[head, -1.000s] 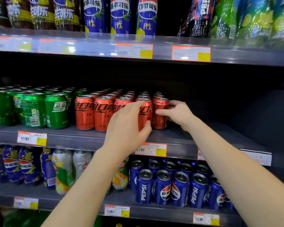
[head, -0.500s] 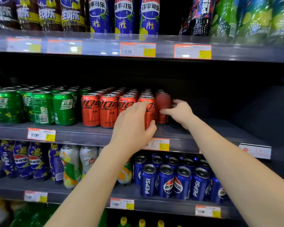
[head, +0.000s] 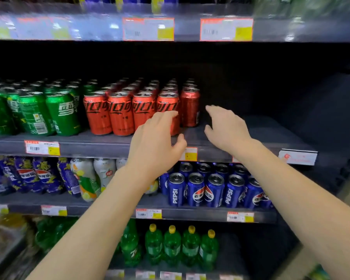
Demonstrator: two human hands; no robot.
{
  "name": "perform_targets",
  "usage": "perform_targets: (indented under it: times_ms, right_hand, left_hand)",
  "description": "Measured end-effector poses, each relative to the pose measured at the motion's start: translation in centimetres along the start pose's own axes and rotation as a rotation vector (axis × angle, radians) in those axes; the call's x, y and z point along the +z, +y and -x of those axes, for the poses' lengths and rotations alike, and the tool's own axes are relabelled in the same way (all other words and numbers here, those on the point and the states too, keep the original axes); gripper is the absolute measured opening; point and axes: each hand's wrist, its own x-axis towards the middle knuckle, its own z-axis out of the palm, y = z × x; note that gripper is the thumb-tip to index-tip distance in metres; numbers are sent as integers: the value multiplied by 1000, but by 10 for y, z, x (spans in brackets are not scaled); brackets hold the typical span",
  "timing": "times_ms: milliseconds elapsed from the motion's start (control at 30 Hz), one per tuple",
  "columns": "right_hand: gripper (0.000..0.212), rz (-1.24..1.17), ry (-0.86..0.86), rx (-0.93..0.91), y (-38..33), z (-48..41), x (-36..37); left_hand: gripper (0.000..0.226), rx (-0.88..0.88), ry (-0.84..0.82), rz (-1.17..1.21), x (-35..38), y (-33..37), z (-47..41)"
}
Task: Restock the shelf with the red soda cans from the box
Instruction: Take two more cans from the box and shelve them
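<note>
The red cans [head: 141, 110] stand upright in rows on the middle shelf [head: 251, 138], and the newest two are at the right of the block: the fourth can [head: 167, 104] closes the front row, and the end can [head: 190, 108] stands just beside it, set a little further back. Half a second ago each hand was on one of these two, seating it; now both have let go and are drawing back toward the person, so this pair looks placed. The next step is likely another trip to the box, which is out of view. The left hand [head: 156, 142] is spread loosely and holds nothing. Its fingertips lie in front of the fourth can's lower half, and whether they still brush it cannot be told. The right hand [head: 227, 128] is open too, fingers gently curved around nothing, clearly apart from the end can and hovering over the shelf. To its right the shelf runs on dark with no cans showing, so there seems to be room for more. Green cans [head: 63, 114] sit at the left of the red block, and blue cans [head: 214, 190] fill the shelf below.
</note>
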Motion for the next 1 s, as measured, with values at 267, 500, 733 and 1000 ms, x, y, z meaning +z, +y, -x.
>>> perform_targets:
  times_ms: [267,500,733,1000]
  right_hand:
    - [63,-92,-346,67,-33,7,-64]
    - [58,-143,-490,81,-131,24,-201]
    - [53,-137,-504,46,-231,55,-317]
    - [53,-227,-503,-80,-337,126,-380]
  left_hand:
    - [48,-13,-308,-179,-86,3,-34]
    - [51,-47,-467,-170,-231,24,-49]
    - [59,-59,-473,-242,-373,34,-44]
    - [61,-205,-507,-284,-500,37,47]
